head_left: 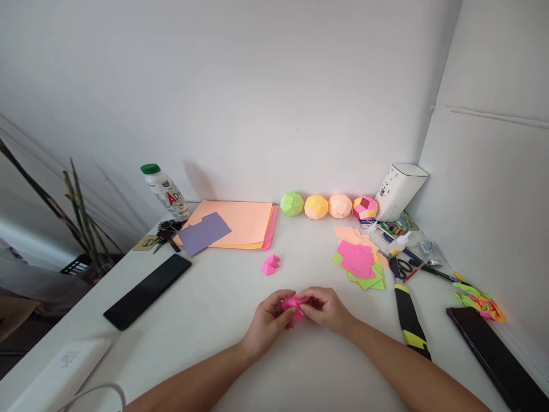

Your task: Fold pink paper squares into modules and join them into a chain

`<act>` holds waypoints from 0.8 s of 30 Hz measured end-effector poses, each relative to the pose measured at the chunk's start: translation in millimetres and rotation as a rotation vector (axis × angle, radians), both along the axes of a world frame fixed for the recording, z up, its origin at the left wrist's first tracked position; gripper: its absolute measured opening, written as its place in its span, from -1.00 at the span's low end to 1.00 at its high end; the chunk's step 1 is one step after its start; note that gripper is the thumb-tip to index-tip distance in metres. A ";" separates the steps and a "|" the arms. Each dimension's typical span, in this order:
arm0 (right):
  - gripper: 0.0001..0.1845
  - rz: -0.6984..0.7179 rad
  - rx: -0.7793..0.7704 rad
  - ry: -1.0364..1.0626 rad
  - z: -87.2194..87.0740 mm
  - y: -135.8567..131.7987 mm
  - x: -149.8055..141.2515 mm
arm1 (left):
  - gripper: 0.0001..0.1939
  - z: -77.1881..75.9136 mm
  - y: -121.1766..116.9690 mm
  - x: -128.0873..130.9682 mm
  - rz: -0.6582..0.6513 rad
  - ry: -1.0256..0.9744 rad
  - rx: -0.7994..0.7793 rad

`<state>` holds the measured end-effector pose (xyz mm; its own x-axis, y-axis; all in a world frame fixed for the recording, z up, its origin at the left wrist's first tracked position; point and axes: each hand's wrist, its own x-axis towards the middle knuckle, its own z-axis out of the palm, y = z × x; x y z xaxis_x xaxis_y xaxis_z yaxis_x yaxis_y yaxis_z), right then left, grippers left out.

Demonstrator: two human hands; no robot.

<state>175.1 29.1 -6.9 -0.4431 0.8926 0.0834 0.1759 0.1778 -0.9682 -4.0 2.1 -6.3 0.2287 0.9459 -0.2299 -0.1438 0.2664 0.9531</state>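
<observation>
Between my two hands, above the white table, is a small pink folded paper piece (295, 305). My left hand (271, 317) pinches its left side with thumb and fingers. My right hand (326, 309) has thumb and fingertips closed on its right side, so the piece is partly covered. Just beyond my hands lies another pink folded paper unit (270, 265). To the right is a loose stack of pink paper pieces (357, 258) on top of green paper pieces (372, 282).
Along the wall stand a green paper ball (292, 203), a yellow one (316, 207), a peach one (340, 206) and a multicoloured one (365, 208). A utility knife (409, 315) lies right, with black phones (148, 290) on both sides. A bottle (168, 194) stands back left.
</observation>
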 end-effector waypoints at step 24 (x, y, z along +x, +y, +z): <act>-0.81 0.038 0.028 -0.001 0.6 -0.5 -1.8 | -0.76 0.4 1.4 1.1 -0.009 -0.011 0.071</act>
